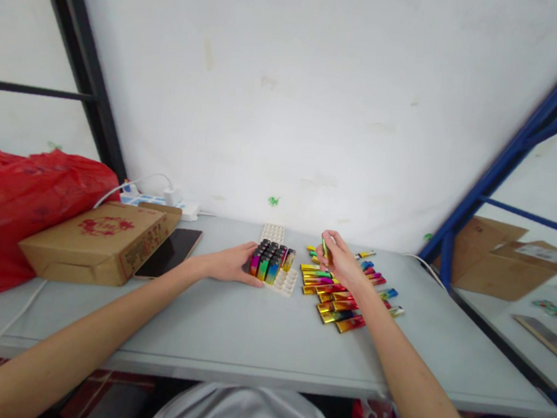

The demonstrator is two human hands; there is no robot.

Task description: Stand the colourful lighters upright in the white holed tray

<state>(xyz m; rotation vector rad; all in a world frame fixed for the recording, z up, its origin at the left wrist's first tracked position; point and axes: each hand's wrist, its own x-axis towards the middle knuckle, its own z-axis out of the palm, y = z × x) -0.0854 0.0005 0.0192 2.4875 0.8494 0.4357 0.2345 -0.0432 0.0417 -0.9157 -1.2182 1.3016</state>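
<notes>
Several shiny multicoloured lighters [265,264] with black tops stand upright in a white tray with round holes [286,282]. My left hand [232,263] is wrapped round the left end of this tray, thumb in front and fingers behind, against the standing lighters. Pinched upright between the fingers of my right hand [337,259] is a yellowish lighter [325,246], partly hidden by them. Below and around that hand, a loose pile of metallic gold, red and green lighters [333,296] lies flat on the table, to the right of the tray.
On the grey table [243,339], a cardboard box [98,242], a red plastic bag [22,206] and a dark phone-like slab [170,254] lie to the left. A white power strip [185,210] sits behind them. Blue shelf posts [509,151] and an open carton [504,261] are at right.
</notes>
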